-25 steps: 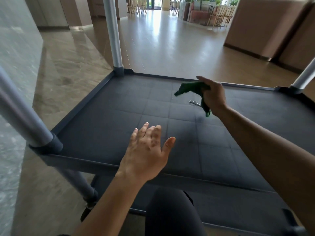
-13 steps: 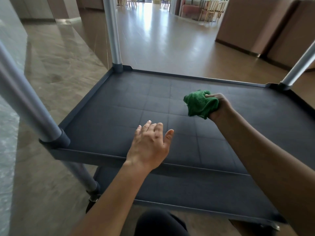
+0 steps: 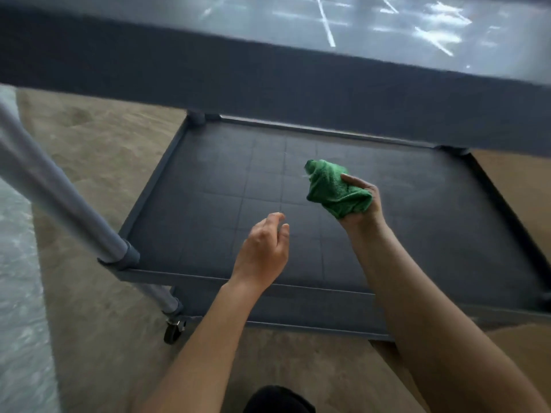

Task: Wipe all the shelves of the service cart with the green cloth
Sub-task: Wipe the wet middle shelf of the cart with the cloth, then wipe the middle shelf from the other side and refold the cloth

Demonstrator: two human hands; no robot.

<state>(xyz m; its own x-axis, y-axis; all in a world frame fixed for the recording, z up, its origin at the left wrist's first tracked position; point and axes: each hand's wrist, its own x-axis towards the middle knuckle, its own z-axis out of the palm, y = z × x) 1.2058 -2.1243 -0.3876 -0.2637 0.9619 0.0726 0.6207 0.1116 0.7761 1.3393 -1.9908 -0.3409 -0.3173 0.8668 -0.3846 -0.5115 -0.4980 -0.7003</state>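
R hand [image 3: 362, 204] clamps bunched green cloth [image 3: 335, 190] over lower shelf [image 3: 208, 180]; L hand [image 3: 262, 248] loose, empty. Cloth looks soft, light; palm it w/ fingers spread.

Left forearm [image 3: 202, 338] and right forearm [image 3: 417, 308] are bare right to the frame edge, left hand [image 3: 262, 248] and right hand [image 3: 362, 205] too. At 6 o'clock there's a rounded patch of black clothing [image 3: 278, 400], honestly can't tell which garment.

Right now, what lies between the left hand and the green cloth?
Nothing: the head view shows only bare shelf between the left hand and the cloth.
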